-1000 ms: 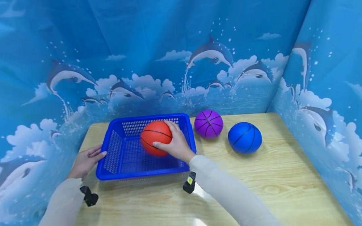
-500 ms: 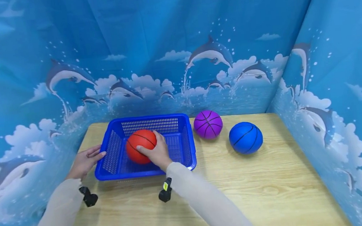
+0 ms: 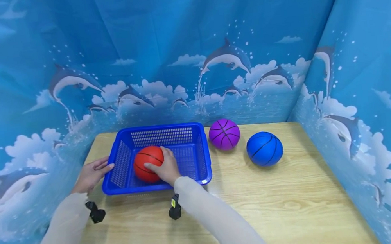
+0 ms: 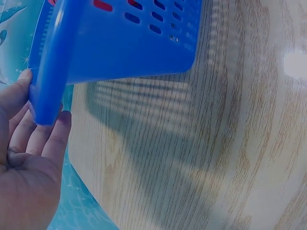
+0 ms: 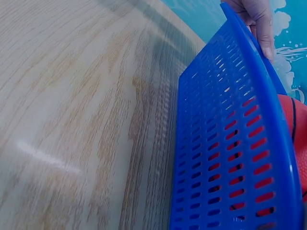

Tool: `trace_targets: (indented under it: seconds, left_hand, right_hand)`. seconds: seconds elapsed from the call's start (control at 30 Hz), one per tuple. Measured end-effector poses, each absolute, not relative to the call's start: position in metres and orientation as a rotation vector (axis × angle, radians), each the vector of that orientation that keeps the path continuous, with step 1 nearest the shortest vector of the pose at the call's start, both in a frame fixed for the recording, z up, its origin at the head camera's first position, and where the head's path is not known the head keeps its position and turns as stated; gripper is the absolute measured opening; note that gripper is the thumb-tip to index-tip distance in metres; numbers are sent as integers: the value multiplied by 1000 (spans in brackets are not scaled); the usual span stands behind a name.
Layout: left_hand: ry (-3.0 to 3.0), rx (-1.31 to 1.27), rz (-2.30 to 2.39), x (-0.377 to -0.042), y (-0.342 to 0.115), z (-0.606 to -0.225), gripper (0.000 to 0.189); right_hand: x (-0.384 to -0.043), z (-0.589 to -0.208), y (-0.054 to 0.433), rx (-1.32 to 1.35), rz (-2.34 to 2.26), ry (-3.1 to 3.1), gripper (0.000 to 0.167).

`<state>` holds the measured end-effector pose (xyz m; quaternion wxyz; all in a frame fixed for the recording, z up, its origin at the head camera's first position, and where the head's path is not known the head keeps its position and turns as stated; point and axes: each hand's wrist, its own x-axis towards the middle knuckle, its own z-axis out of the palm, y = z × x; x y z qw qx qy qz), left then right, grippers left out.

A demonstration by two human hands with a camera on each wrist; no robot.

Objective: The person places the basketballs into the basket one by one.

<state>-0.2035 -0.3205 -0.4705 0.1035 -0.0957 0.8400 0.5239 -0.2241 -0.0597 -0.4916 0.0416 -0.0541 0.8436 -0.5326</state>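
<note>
A red ball with black basketball lines [image 3: 145, 167] sits low in the front left part of a blue plastic basket [image 3: 160, 127]. My right hand [image 3: 167, 167] grips the ball from its right side, thumb on top and fingers around the far side. My left hand [image 3: 91, 175] holds the basket's left rim; in the left wrist view the thumb lies on one side of the rim and the fingers [image 4: 41, 139] curl under the other. Through the slotted wall in the right wrist view, red of the ball [image 5: 300, 139] shows; the right hand is hidden there.
Right of the basket, a purple basketball [image 3: 224, 135] rests near the table's back edge. A blue basketball [image 3: 264, 149] lies further right and nearer. The wood-grain table [image 3: 281, 208] is bordered by a dolphin-print curtain [image 3: 180, 41] at the back and sides.
My right hand has carried the red ball leftward and lower inside the basket, from its right half to the front left. The left hand has stayed at the rim.
</note>
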Motion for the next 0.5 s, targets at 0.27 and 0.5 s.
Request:
trace_targets:
  seconds: [0.27, 0.5]
  left_hand:
    - [2474, -284, 1548, -203, -320, -469, 71]
    - [2463, -280, 1554, -202, -321, -470, 71]
  right_hand:
    - [-223, -491, -60, -88, -1653, 2492, 85]
    - [-224, -492, -62, -152, -1658, 2417, 81]
